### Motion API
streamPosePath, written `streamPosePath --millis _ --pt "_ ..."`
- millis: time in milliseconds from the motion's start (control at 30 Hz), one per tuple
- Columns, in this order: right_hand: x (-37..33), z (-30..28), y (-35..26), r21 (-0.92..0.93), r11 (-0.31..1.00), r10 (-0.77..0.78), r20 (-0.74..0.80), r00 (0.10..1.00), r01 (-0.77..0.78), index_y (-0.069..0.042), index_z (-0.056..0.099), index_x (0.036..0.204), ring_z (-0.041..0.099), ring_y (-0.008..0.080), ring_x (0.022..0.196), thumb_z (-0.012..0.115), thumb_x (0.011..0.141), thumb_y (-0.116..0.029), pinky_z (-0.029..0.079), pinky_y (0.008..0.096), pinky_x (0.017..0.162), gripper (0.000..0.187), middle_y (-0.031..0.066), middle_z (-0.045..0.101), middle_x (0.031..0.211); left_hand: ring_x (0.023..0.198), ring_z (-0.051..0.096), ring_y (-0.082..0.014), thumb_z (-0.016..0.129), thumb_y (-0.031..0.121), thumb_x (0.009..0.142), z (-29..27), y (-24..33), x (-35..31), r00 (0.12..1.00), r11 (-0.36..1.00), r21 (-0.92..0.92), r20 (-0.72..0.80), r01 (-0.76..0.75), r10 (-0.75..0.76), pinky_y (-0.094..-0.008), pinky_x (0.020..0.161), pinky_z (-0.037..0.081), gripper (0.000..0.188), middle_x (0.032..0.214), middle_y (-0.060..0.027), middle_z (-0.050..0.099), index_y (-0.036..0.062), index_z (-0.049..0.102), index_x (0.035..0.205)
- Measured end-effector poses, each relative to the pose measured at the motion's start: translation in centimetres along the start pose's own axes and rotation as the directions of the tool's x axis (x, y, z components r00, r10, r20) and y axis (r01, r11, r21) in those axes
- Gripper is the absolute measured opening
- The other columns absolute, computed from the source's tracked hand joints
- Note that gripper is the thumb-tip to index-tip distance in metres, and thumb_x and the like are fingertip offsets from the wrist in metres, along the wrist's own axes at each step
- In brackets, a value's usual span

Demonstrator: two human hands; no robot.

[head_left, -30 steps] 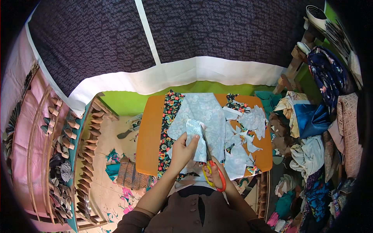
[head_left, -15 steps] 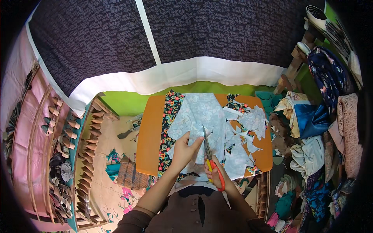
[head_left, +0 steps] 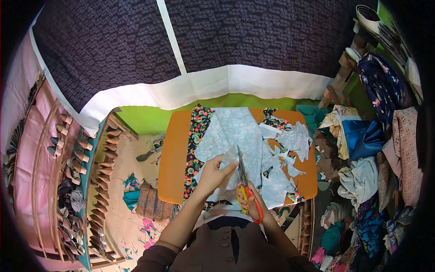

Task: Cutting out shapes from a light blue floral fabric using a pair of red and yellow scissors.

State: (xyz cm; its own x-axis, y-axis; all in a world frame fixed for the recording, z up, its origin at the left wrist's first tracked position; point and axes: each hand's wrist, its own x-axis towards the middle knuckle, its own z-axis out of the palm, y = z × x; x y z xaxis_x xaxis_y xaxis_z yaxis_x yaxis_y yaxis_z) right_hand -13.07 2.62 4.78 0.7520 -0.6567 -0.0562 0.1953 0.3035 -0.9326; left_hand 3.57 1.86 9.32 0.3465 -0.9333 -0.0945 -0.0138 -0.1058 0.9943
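My right hand (head_left: 250,201) is closed round the handles of a pair of scissors (head_left: 242,170), one loop red and the other yellow. The long metal blades point away from me and look slightly parted near the tips. Just left of the blades, my left hand (head_left: 215,174) pinches a thin, pale piece of material (head_left: 230,156); whether it is cloth or paper I cannot tell. Beneath both hands lies floral fabric (head_left: 240,122) with its pale underside up. A dark strip of the bright floral side (head_left: 195,154) runs along its left.
The fabric lies on an orange-brown table (head_left: 172,158). Cut scraps (head_left: 294,140) cover its right side. Shoe racks (head_left: 97,195) stand at left, and heaped cloth (head_left: 358,177) at right. A dark patterned curtain (head_left: 244,36) with a white border hangs beyond.
The scissor tips now look slightly parted. The pale piece in my left hand shows more clearly beside the blades. Both hands have shifted only a little.
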Motion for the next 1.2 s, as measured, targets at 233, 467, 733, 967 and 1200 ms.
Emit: streamPosePath --millis 233,467,733,967,1200 --pt "-0.2 -0.1 -1.2 -0.117 0.992 0.029 -0.057 0.998 -0.035 -0.004 0.038 0.106 0.035 0.0043 0.059 0.042 0.071 -0.068 0.029 0.0161 0.049 0.073 -0.0003 0.038 0.076 0.061 0.045 -0.0032 0.061 0.018 0.078 0.0 0.5 -0.2 0.996 0.992 -0.109 0.067 0.061 -0.054 -0.0189 0.054 0.037 0.019 0.070 0.0015 0.055 -0.0002 0.058 0.085" --pt "0.1 -0.3 0.0 -0.137 0.991 -0.016 -0.068 0.998 0.006 -0.005 0.037 0.108 0.032 0.0024 0.056 0.045 0.069 -0.069 0.026 0.0134 0.046 0.076 -0.0009 0.036 0.077 0.052 0.030 -0.0025 0.060 0.022 0.079 0.7 -0.4 0.7 0.996 0.993 -0.091 -0.058 -0.075 0.070 -0.0208 0.045 0.025 0.022 0.055 0.0066 0.039 0.0017 0.055 0.074" --pt "-0.4 0.0 -1.1 0.015 0.998 0.070 -0.056 0.996 -0.069 -0.007 0.037 0.110 0.032 0.0028 0.056 0.042 0.068 -0.071 0.027 0.0137 0.047 0.077 -0.0012 0.036 0.077 0.051 0.028 -0.0029 0.062 0.023 0.078 0.1 -0.8 1.1 0.998 0.997 0.038 0.002 -0.061 0.061 -0.0217 0.043 0.023 0.030 0.052 0.0053 0.033 0.0025 0.047 0.061" --pt "-0.5 -1.4 -0.6 -0.180 0.983 0.030 -0.022 0.999 -0.034 -0.006 0.036 0.111 0.030 0.0031 0.056 0.040 0.069 -0.071 0.027 0.0147 0.048 0.077 -0.0007 0.034 0.078 0.049 0.028 -0.0049 0.062 0.024 0.076 -1.2 0.0 1.2 0.994 0.975 0.200 0.064 -0.099 0.088 -0.0241 0.043 0.025 0.033 0.050 0.0019 0.030 0.0008 0.044 0.061" --pt "-0.5 -1.4 -0.8 -0.227 0.974 0.003 -0.016 1.000 -0.006 -0.006 0.035 0.111 0.029 0.0029 0.056 0.039 0.070 -0.070 0.027 0.0150 0.048 0.076 -0.0006 0.033 0.078 0.050 0.032 -0.0053 0.059 0.024 0.077 -0.7 1.1 0.7 0.990 0.954 0.266 0.058 -0.136 0.125 -0.0248 0.044 0.028 0.031 0.049 -0.0007 0.036 -0.0003 0.046 0.063"
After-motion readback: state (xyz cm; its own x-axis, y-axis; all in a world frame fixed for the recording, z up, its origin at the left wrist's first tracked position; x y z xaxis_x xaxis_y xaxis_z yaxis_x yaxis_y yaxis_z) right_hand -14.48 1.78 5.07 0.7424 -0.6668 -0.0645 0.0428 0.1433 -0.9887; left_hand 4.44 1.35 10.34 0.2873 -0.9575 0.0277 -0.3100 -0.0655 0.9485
